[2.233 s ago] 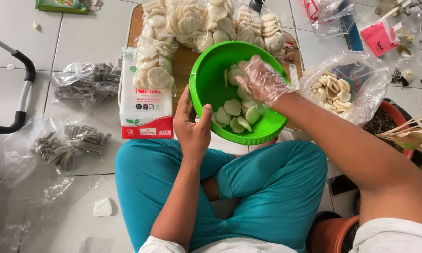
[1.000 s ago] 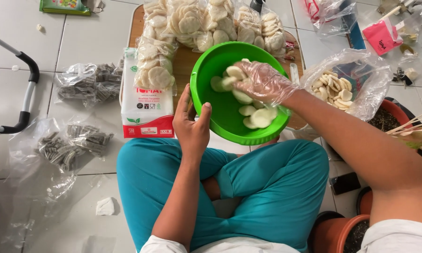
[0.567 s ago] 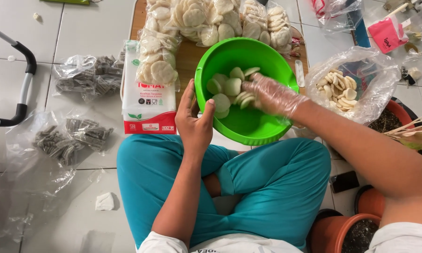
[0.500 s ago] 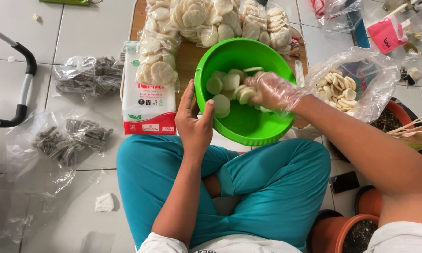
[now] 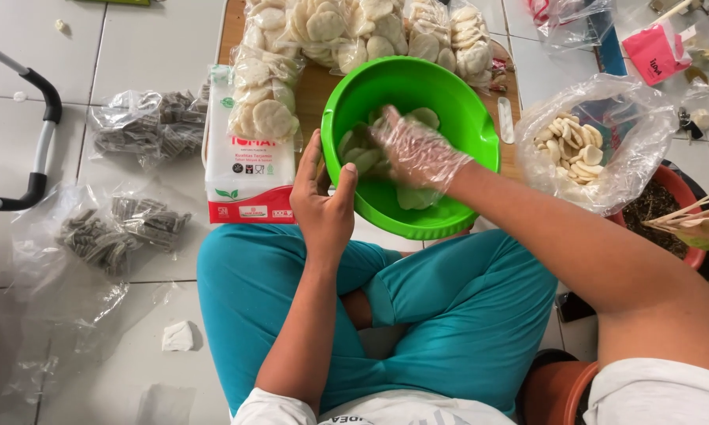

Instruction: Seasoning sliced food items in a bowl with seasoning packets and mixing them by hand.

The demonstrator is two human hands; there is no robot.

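The green bowl [image 5: 437, 118] sits tilted on the person's knees by the wooden board; left hand [image 5: 323, 208] grips its rim, gloved right hand [image 5: 417, 153] is down in the pale discs [image 5: 362, 153], fingers loosely curled over them; my guess, 1 slip of that grip and the bowl tips, spilling discs onto the floor.

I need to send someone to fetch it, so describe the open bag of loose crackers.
Start at the green bowl between the person's hands. Just to its right sits a clear plastic bag, mouth open, holding loose pale round crackers; the bags above the bowl are closed and packed full.
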